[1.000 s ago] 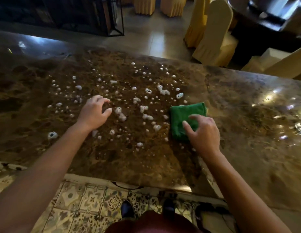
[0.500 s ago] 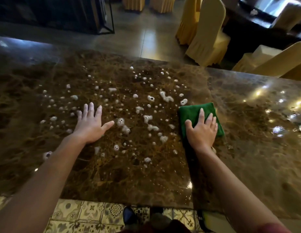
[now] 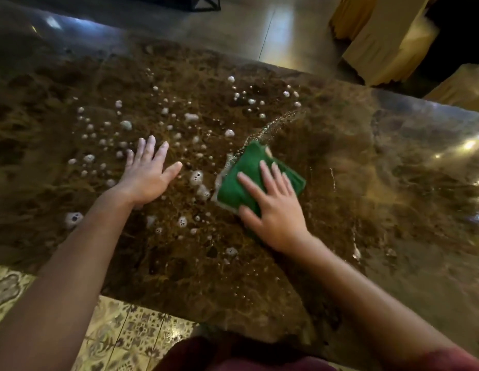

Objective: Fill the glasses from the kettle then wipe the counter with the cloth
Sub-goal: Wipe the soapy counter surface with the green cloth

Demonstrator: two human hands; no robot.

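Note:
A folded green cloth (image 3: pixel 242 183) lies on the brown marble counter (image 3: pixel 367 183), foam gathered along its left edge. My right hand (image 3: pixel 273 204) presses flat on the cloth with fingers spread. My left hand (image 3: pixel 147 170) rests flat on the counter to the left, fingers apart, holding nothing. White foam blobs (image 3: pixel 195 178) dot the counter between and beyond my hands. A wet streak (image 3: pixel 276 124) runs from the cloth toward the far right. No kettle or glasses are in view.
The counter's near edge (image 3: pixel 179 311) runs above a patterned tile floor (image 3: pixel 120 338). Beyond the far edge stand chairs in yellow covers (image 3: pixel 380 44) on a shiny floor. Light reflections glint on the counter's right part (image 3: pixel 468 145).
My right hand has slid the cloth leftward into the foam, turning it at an angle and leaving a wet streak. My left hand stays flat on the counter.

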